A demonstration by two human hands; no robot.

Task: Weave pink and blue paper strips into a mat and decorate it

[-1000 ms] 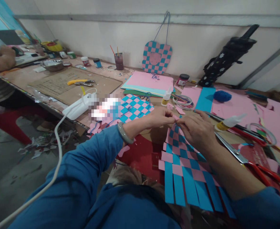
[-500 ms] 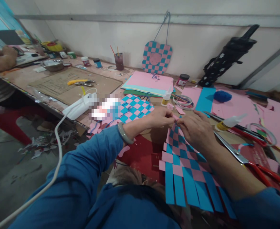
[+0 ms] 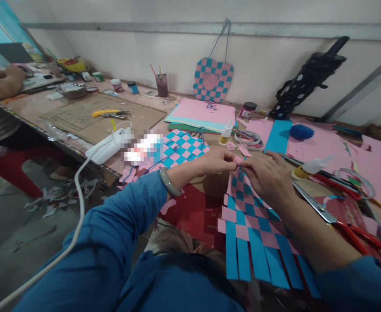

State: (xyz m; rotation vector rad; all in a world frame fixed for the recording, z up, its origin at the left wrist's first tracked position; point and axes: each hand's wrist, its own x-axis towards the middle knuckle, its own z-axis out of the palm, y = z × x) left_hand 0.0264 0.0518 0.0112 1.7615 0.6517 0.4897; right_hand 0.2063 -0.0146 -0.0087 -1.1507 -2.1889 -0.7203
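The left hand (image 3: 214, 161) pinches the far end of the weave (image 3: 248, 220) between thumb and fingers, and the right hand (image 3: 268, 177) grips that same end, its fingertips close against the left ones. The weave, pink and blue checks, slopes down from both hands toward the body; its loose blue strips spread out below the right hand, left of that forearm. A bangle (image 3: 170, 183) circles the left wrist.

Just beyond the left hand stands the small glue (image 3: 224, 135), with the rings (image 3: 249, 140) to its right, lying beyond the gap between the hands. Left of the left hand and slightly beyond it lies the checked sheet (image 3: 184, 146), a blue cord across it. Farther beyond the left hand is the paper stack (image 3: 200, 112).

To the right of the right hand are the large glue (image 3: 309, 168) and the scissors (image 3: 322, 212), the latter beside the forearm. Beyond this hand sits the yarn (image 3: 301, 132), near a blue strip (image 3: 277, 135).
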